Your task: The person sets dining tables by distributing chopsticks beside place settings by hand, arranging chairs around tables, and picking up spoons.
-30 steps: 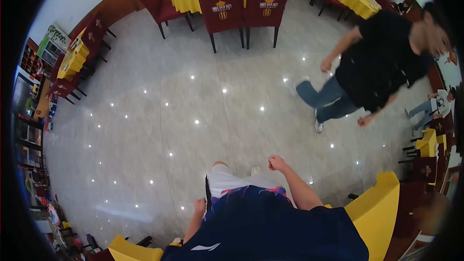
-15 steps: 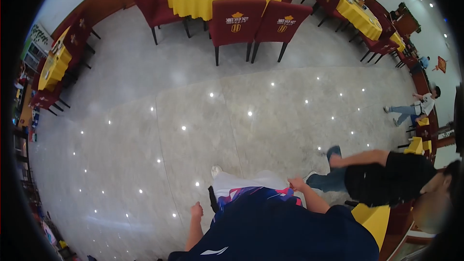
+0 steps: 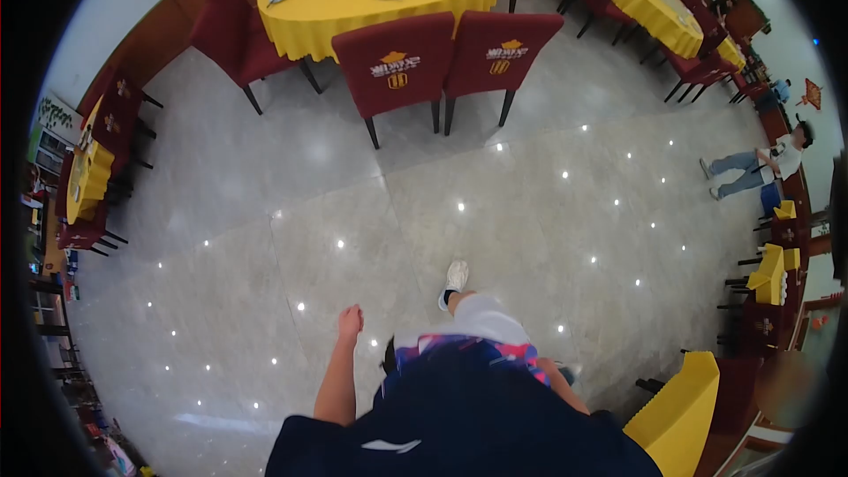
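Observation:
My left hand (image 3: pixel 351 321) hangs in front of me over the tiled floor, its fingers curled in. Nothing shows in it, and it touches nothing. My right forearm (image 3: pixel 565 390) is bent close against the side of my dark blue shirt (image 3: pixel 468 420). The right hand's fingers are hidden at the shirt's patterned hem, so I cannot make out what they do. Below the hem are white shorts (image 3: pixel 490 320). One white shoe (image 3: pixel 458 276) is stepped forward on the floor.
Ahead stands a round table (image 3: pixel 300 35) with yellow cloth and table settings. Two dark red chairs, one a red chair (image 3: pixel 397 71), back onto me. Close at my right is a yellow-covered table (image 3: pixel 680 406). A person (image 3: pixel 764 163) in a white top is far right.
I have moved forward; the round table and chairs look larger and nearer. The person in black at my right has left the view. My right hand has slipped out of sight at the hem.

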A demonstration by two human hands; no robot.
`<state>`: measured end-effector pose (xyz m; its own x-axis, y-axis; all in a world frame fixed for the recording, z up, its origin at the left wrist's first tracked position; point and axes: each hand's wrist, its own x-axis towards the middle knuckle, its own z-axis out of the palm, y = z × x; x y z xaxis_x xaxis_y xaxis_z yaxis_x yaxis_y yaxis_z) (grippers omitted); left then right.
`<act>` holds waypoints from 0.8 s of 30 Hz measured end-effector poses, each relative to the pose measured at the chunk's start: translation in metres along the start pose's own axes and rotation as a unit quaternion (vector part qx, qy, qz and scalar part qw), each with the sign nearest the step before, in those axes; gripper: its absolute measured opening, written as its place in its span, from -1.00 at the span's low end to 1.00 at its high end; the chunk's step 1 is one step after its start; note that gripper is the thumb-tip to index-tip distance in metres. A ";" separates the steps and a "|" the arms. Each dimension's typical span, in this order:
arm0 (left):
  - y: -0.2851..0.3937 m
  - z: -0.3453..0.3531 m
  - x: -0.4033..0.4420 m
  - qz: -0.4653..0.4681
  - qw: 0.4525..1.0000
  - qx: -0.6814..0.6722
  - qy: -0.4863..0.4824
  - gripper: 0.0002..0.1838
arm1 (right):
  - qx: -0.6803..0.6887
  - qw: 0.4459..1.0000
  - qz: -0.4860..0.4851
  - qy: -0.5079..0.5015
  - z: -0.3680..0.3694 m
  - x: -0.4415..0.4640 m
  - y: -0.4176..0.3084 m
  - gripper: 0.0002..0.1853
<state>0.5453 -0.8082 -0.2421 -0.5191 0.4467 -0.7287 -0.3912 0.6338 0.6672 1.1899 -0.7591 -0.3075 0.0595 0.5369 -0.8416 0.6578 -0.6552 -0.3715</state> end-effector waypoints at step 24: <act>0.428 0.455 0.218 0.134 0.968 0.119 -0.178 -0.70 | 0.137 0.980 -0.112 -0.089 -0.284 0.257 -0.644 -0.83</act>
<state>0.6106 -0.1520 -0.1861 -0.2662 0.7776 -0.5696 -0.0707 0.5736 0.8161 0.9950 -0.0479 -0.1729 -0.2110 0.5982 -0.7730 0.4124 -0.6625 -0.6253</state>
